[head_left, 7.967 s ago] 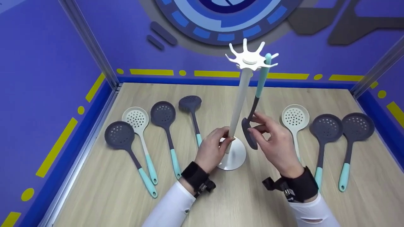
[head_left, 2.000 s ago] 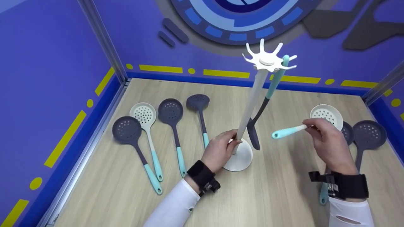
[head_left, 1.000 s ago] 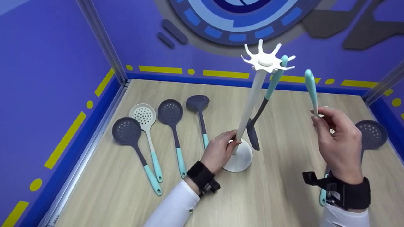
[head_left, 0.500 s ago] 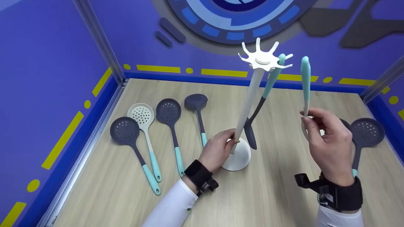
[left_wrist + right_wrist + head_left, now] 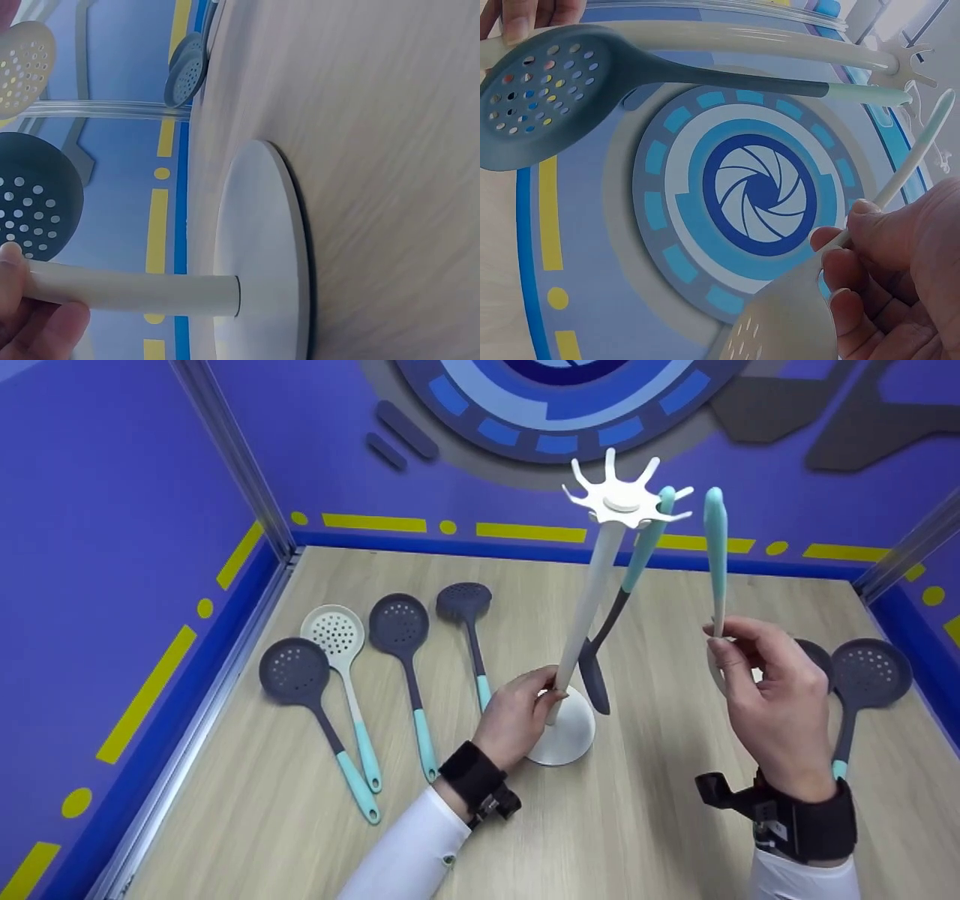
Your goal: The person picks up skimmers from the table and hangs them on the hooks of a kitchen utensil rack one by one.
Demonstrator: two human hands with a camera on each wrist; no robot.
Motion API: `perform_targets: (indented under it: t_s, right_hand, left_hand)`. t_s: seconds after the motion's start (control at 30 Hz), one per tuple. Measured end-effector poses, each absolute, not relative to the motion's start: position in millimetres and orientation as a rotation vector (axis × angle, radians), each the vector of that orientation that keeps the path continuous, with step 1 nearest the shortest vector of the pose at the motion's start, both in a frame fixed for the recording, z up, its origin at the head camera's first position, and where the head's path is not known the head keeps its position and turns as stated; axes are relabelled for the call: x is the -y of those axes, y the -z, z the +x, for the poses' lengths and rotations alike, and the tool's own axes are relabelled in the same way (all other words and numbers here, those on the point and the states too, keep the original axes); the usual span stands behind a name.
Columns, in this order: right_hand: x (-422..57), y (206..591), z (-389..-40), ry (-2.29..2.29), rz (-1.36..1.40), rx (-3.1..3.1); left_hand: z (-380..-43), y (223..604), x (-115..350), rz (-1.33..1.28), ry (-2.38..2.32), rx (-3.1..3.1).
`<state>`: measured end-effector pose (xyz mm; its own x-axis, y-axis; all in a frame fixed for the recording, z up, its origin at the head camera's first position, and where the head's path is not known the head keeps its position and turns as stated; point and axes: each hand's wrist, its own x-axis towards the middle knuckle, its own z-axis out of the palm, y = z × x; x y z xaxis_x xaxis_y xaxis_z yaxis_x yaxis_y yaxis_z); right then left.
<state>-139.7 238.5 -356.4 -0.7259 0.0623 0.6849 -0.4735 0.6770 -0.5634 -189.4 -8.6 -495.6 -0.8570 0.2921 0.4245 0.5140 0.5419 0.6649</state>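
Observation:
My left hand (image 5: 517, 720) grips the lower pole of a white utensil stand (image 5: 596, 585), just above its round base (image 5: 262, 225). From one of the stand's top hooks hangs a dark skimmer (image 5: 615, 619) by its turquoise handle, holed head down beside the pole. To the right of it, my right hand (image 5: 780, 697) pinches a white skimmer (image 5: 717, 555) between thumb and fingers at its neck. That skimmer is held upright, handle end up, near hook height and apart from the stand. Its holed head (image 5: 780, 330) shows below the fingers in the right wrist view.
On the wooden table's left lie a dark skimmer (image 5: 295, 671), a white skimmer (image 5: 332, 631), another dark skimmer (image 5: 399, 624) and a dark, deeper-angled one (image 5: 463, 600). Two dark skimmers lie at the right, one (image 5: 870, 673) plainly visible, the other partly behind my right hand. Blue walls (image 5: 112, 547) enclose the table.
My right hand has left the hanging dark skimmer and picked up the white skimmer from the right. It has turned it handle-up and moved it left. My left hand keeps its grip.

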Motion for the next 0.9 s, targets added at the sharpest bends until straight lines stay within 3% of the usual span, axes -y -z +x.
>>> perform_targets:
  t_s: [0.9]
  right_hand:
    - [-234.5, 357.8, -141.3, -1.015, 0.325, 2.178]
  left_hand:
    - [-185.4, 490.7, 6.0, -0.603, 1.299, 2.528]
